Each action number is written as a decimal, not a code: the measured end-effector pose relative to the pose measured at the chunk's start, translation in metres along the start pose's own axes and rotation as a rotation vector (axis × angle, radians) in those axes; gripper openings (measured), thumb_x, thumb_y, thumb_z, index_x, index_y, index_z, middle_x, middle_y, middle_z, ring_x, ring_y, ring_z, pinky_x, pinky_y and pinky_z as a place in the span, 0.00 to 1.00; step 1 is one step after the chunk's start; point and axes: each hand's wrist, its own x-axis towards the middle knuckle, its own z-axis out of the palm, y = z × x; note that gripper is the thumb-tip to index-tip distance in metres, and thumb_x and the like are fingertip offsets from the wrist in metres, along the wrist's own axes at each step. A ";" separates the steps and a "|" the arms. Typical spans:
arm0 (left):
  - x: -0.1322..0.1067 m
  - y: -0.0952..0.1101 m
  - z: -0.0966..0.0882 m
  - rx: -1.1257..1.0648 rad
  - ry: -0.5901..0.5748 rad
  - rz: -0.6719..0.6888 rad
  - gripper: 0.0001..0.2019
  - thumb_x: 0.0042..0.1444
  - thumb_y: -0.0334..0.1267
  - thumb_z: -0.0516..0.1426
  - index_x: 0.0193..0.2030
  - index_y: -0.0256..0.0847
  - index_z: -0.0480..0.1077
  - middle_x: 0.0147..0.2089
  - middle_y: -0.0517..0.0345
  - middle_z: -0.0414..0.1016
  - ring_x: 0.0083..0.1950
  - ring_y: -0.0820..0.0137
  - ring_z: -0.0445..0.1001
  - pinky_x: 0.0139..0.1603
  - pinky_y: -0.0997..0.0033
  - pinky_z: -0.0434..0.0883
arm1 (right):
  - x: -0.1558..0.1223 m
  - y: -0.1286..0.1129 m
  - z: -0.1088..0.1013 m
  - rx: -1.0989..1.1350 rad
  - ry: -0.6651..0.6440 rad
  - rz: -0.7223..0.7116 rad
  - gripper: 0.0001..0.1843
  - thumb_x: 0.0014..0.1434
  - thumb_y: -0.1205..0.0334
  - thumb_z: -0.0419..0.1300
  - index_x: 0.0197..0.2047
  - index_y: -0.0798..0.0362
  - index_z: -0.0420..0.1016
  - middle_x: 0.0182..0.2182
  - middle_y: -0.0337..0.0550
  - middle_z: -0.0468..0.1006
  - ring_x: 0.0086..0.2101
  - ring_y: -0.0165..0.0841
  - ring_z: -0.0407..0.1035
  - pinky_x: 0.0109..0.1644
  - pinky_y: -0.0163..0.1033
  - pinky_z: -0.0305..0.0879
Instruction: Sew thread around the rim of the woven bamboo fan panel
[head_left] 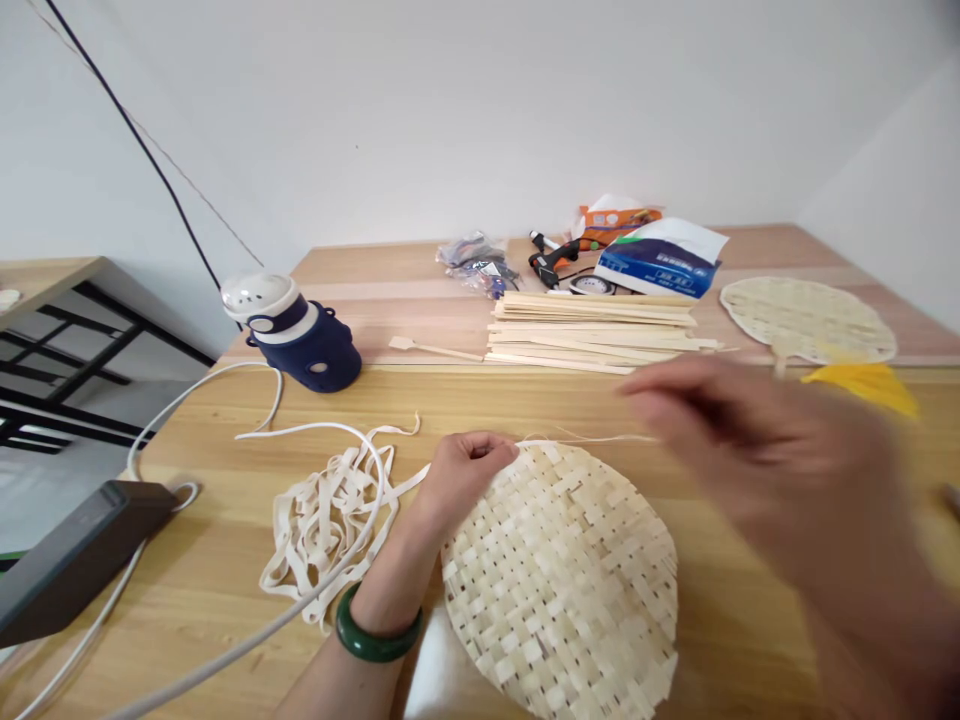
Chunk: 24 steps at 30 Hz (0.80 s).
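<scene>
Beside the woven bamboo disc (pixel 562 590), its edge ends ragged and unbound, the left hand (pixel 466 475) curls closed on a thin strip (pixel 585 438), the blurred right hand (pixel 757 460) hangs open, and pale binding strips (pixel 322 530) lie heaped leftward.

hot glue gun (pixel 551 258) | blue tissue packet (pixel 656 262) | navy-and-white appliance (pixel 296 335) | clear plastic bag (pixel 478 263)

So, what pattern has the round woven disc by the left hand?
Pale round woven disc: checked over-under weave, clearest in the head view.
</scene>
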 end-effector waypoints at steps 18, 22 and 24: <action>0.008 -0.007 -0.007 -0.042 -0.019 -0.020 0.10 0.46 0.43 0.65 0.27 0.37 0.77 0.24 0.63 0.72 0.24 0.78 0.64 0.27 0.78 0.61 | 0.000 0.039 0.053 -0.456 -0.117 -0.162 0.11 0.59 0.70 0.54 0.33 0.53 0.77 0.32 0.39 0.81 0.30 0.31 0.74 0.33 0.36 0.62; 0.006 -0.004 -0.006 -0.042 -0.027 -0.014 0.08 0.46 0.41 0.65 0.26 0.37 0.76 0.23 0.64 0.71 0.24 0.79 0.63 0.26 0.80 0.60 | 0.000 0.037 0.054 -0.452 -0.152 -0.137 0.11 0.59 0.71 0.54 0.33 0.53 0.77 0.32 0.40 0.81 0.31 0.32 0.74 0.33 0.35 0.62; 0.005 -0.004 -0.006 -0.053 -0.041 -0.016 0.08 0.47 0.41 0.65 0.26 0.37 0.77 0.24 0.64 0.72 0.24 0.79 0.63 0.26 0.80 0.61 | 0.000 0.035 0.054 -0.464 -0.157 -0.131 0.11 0.59 0.72 0.54 0.34 0.53 0.78 0.32 0.40 0.81 0.30 0.32 0.74 0.33 0.35 0.62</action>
